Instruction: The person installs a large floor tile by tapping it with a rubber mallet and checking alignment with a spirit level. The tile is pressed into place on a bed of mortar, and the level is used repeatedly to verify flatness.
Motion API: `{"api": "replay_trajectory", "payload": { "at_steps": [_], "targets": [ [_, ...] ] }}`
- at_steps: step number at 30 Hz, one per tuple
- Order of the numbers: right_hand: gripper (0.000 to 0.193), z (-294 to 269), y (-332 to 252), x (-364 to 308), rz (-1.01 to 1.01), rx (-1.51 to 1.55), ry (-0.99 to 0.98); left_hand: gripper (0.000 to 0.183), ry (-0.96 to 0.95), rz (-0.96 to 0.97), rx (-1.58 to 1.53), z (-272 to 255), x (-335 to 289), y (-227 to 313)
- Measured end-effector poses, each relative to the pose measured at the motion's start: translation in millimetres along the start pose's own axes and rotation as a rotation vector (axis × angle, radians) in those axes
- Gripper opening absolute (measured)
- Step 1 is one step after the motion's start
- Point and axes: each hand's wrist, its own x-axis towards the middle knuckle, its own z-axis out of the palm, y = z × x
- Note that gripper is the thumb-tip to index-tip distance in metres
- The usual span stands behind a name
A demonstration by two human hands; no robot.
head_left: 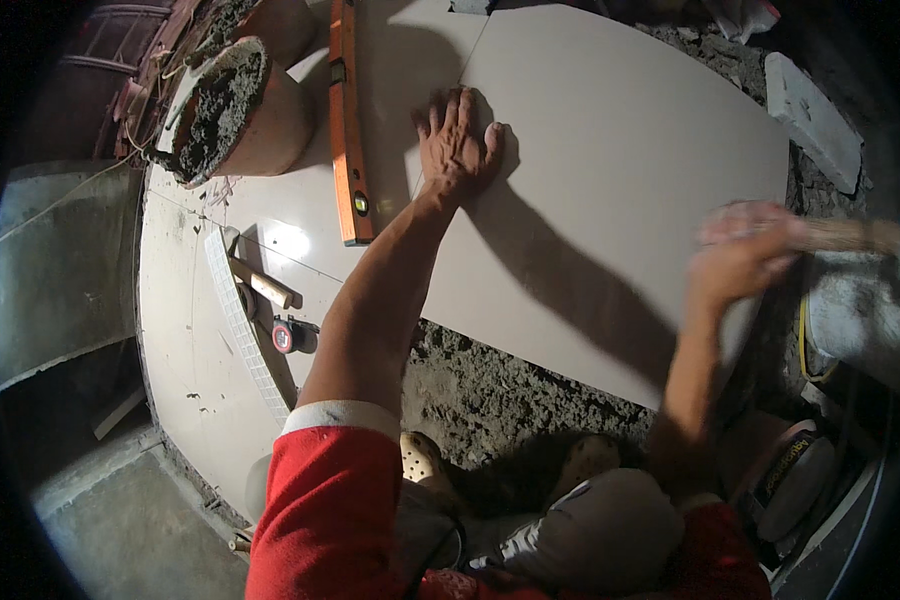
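My left hand lies flat with fingers spread on a large cream tile, close to the seam with the tile on its left. At the right, my right hand is closed around a light wooden handle, raised over the tile's right edge. Motion blurs both the hand and the handle, and I cannot make out the tool's head. An orange spirit level rests on the tiles left of my left hand. Grey wet mortar shows along the tile's near edge, in front of my clogs.
Two mortar-filled buckets stand at the upper left. Below them lie a wooden-handled hammer, a long pale strip and a round red-and-black tape measure. A white broken slab and a whitish bucket are at the right.
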Motion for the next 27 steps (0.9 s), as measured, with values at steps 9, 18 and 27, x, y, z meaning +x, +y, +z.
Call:
{"api": "replay_trajectory", "payload": {
  "at_steps": [9, 18, 27],
  "targets": [
    [0.040, -10.0, 24.9, -10.9, -0.175, -0.533, -0.142, 0.076, 0.045, 0.001, 0.044, 2.9, 0.2, 0.9],
    [0.038, -6.8, 39.8, -47.6, 0.213, -0.621, -0.293, 0.077, -0.026, -0.021, 0.161, -2.8, 3.0, 3.9],
    [0.044, -59.7, 49.6, -64.7, 0.271, -0.764, -0.272, 0.079, 0.074, -0.024, 0.070, 2.0, -7.4, 6.4]
  ]
}}
